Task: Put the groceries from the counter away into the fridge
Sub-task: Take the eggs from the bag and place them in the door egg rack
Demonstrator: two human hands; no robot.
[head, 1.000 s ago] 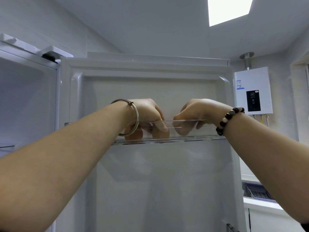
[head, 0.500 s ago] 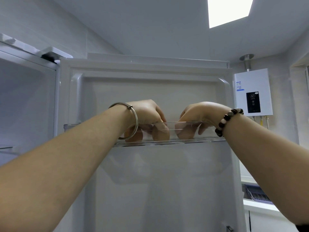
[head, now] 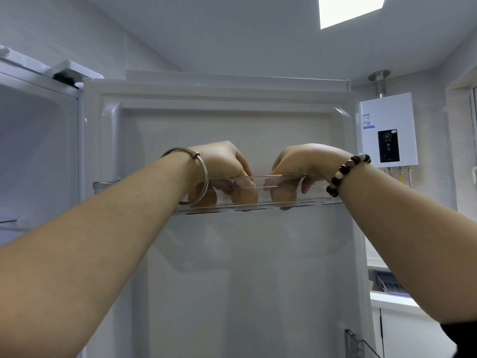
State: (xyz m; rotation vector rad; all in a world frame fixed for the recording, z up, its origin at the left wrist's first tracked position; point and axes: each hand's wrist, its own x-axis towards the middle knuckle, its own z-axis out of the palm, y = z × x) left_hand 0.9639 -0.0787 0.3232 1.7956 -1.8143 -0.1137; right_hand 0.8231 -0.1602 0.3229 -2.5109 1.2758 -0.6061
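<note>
The fridge door [head: 232, 130] stands open in front of me, its white inner side facing me. A clear plastic door shelf [head: 320, 200] runs across it at hand height. My left hand [head: 219, 164], with a metal bangle on the wrist, reaches over the shelf's front rim, and its curled fingers show through the plastic. My right hand [head: 302, 161], with a beaded bracelet, does the same close beside it. No grocery item shows in either hand or in the shelf. Whether the fingers hold anything I cannot tell.
The fridge's open compartment [head: 36, 156] lies to the left. A white water heater [head: 387, 130] hangs on the right wall above a counter with a dish rack [head: 389, 285]. A lower door bin [head: 358, 344] sticks out at the bottom right.
Both hands stay in the door shelf with small finger shifts. The right hand's fingers sit a little deeper in the shelf than a second ago.
</note>
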